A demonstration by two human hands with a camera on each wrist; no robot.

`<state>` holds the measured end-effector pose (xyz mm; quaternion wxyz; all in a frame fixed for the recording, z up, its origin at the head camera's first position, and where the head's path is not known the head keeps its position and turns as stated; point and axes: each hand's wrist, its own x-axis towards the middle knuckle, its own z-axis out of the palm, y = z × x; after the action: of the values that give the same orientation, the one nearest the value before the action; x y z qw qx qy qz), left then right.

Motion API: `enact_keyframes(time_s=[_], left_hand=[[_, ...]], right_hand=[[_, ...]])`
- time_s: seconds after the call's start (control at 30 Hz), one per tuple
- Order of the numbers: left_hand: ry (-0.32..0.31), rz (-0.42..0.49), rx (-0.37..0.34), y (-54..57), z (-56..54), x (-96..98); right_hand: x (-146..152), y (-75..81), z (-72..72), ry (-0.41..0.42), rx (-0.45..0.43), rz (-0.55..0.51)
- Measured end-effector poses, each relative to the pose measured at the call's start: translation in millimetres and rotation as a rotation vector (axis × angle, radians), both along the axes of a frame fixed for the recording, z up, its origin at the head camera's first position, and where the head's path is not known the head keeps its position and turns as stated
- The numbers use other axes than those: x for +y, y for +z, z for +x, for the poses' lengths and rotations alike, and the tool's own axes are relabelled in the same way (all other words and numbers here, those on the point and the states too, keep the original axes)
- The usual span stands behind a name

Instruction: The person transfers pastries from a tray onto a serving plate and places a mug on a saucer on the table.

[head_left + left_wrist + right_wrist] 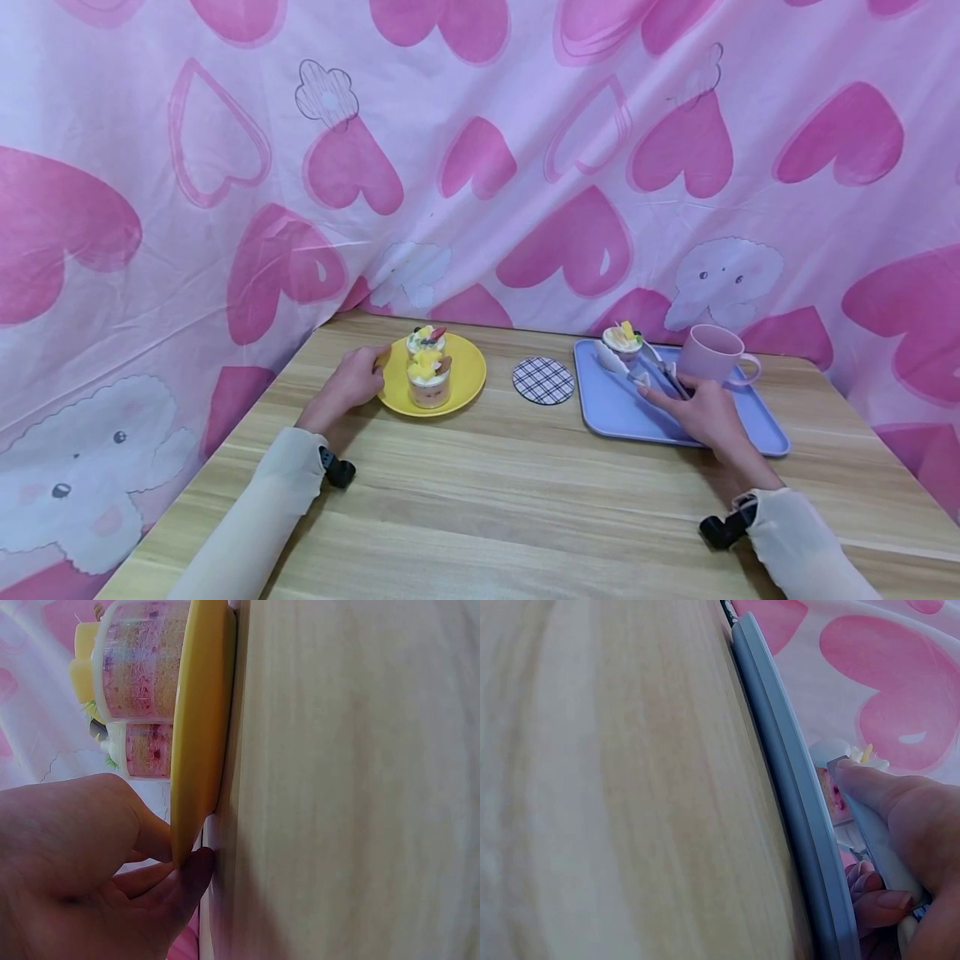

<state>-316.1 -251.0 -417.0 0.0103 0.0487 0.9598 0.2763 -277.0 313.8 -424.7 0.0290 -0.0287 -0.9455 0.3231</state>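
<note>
My left hand pinches the left rim of a yellow plate. In the left wrist view the thumb lies over the plate's rim and fingers reach under it. Two clear dessert cups with layered cake, cream and yellow topping stand on the plate, one behind the other. On the right, my right hand holds a pair of tongs above a blue tray. The tongs' two arms spread to either side of a third dessert cup on the tray; whether they touch it, I cannot tell.
A pink mug stands on the tray just beyond my right hand, its handle to the right. Between plate and tray lies a round checked coaster. The wooden table ends at a pink heart-patterned curtain.
</note>
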Motion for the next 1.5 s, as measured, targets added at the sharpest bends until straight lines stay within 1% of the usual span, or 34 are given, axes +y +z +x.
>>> enact_keyframes(time_s=[0.13,0.27,0.5,0.6,0.9,1.3,1.5], left_hand=[[-0.006,-0.009,0.008,0.8,0.9,-0.1],[-0.005,-0.007,-0.002,0.9,0.9,0.5],[-0.01,-0.009,0.022,1.7,2.0,2.5],[-0.01,0.001,0.014,1.5,1.8,3.1],[-0.01,0.0,0.013,3.5,2.1,2.8],[-0.007,0.005,-0.013,1.5,0.3,0.3],[-0.002,0.001,-0.02,1.3,-0.2,0.1]], right_hand=[[0.7,-1.5,-0.6,0.001,-0.009,0.003],[0.6,-1.7,-0.3,-0.002,-0.008,0.004],[0.1,1.0,1.7,-0.003,-0.018,0.002],[0.7,2.3,2.1,-0.013,-0.026,0.01],[2.2,2.9,1.9,-0.02,-0.039,-0.025],[-3.5,3.6,1.8,-0.009,0.01,-0.02],[-7.2,4.9,2.3,-0.007,0.005,-0.031]])
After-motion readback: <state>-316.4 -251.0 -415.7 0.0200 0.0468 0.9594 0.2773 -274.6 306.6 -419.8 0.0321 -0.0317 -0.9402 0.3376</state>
